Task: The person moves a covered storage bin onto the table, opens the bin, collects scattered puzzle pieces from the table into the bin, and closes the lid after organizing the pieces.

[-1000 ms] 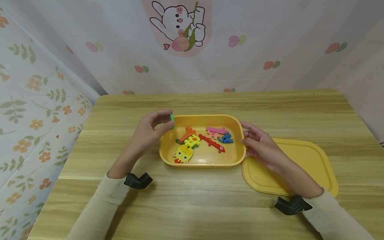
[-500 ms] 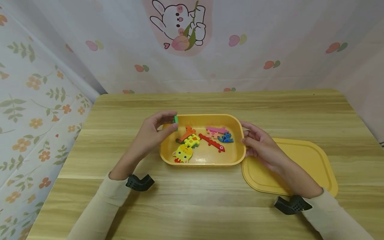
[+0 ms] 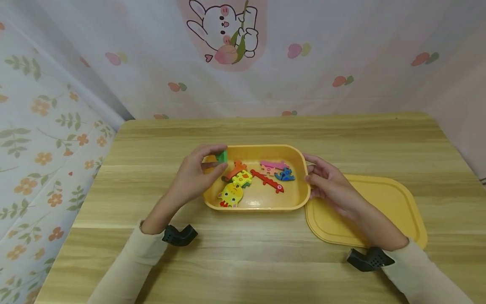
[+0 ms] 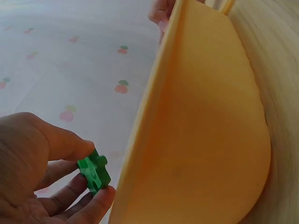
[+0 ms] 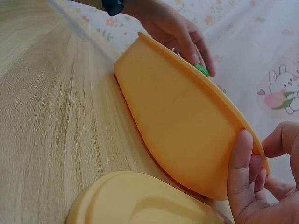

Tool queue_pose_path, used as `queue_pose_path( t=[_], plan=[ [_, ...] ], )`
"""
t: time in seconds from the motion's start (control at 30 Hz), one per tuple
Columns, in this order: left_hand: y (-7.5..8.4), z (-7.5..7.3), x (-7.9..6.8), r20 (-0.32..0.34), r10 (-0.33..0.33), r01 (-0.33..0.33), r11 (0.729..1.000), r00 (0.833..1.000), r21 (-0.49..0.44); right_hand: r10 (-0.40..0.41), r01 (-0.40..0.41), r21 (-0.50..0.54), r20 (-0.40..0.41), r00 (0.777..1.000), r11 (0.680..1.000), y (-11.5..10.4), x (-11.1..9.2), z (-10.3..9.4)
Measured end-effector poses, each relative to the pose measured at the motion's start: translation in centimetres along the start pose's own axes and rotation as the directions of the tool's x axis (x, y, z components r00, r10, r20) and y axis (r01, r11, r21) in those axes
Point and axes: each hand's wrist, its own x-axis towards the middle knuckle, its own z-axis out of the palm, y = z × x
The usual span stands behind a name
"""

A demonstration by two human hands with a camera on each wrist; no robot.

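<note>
My left hand [image 3: 195,174] pinches a small green puzzle piece [image 4: 95,171] between thumb and fingers, over the left end of a yellow plastic box [image 3: 273,202]. At the box's other end my right hand [image 3: 329,182] grips the rim, thumb on the outer wall in the right wrist view. Inside the box lie a yellow animal-face piece [image 3: 230,195], a yellow puzzle piece [image 3: 242,179], an orange piece [image 3: 237,169], a long red piece [image 3: 267,181], a blue piece [image 3: 284,174] and a pink piece [image 3: 274,164].
A yellow lid [image 3: 383,207] lies flat on the wooden table [image 3: 258,261], right of the box and partly under my right forearm. Behind the table hangs a printed curtain [image 3: 322,55]; a floral cloth [image 3: 45,126] hangs on the left.
My left hand has moved slightly right with the green puzzle piece, further over the box, and the piece has turned to show more of its face. My right hand stays at the rim.
</note>
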Motion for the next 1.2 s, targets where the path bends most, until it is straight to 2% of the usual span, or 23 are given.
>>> queue_pose_path(
  t=[0.1,0.23,0.37,0.57,0.7,0.97,1.2],
  plan=[
    [0.0,-0.1,0.1,-0.005,0.067,-0.066,0.991,0.998,0.121,-0.004,0.004,-0.015,-0.003,1.0,1.0,-0.5,0.2,0.0],
    [0.1,-0.1,0.4,0.015,0.155,-0.154,0.956,0.988,0.249,-0.02,0.02,-0.025,-0.004,1.0,0.999,-1.1,0.4,-0.1],
    [0.1,0.1,0.3,0.031,0.204,-0.203,0.931,0.979,0.304,-0.021,0.02,-0.035,-0.001,1.0,0.999,-1.0,0.4,-0.2],
    [-0.2,0.1,-0.4,0.01,0.205,-0.197,0.925,0.979,0.325,-0.01,0.01,-0.021,0.013,1.0,1.0,0.0,0.0,-0.1],
    [-0.2,-0.2,-0.3,-0.018,0.202,-0.185,0.927,0.979,0.325,-0.014,0.014,-0.003,0.006,1.0,1.0,0.3,0.0,0.0],
    [-0.3,-0.5,0.1,-0.009,0.2,-0.187,0.93,0.98,0.315,-0.013,0.013,0.006,0.006,1.0,1.0,0.1,-0.1,0.0],
    [-0.6,-0.8,0.2,-0.023,0.145,-0.131,0.942,0.989,0.309,-0.016,0.016,-0.009,0.007,1.0,1.0,0.0,-0.1,-0.1]
  ],
)
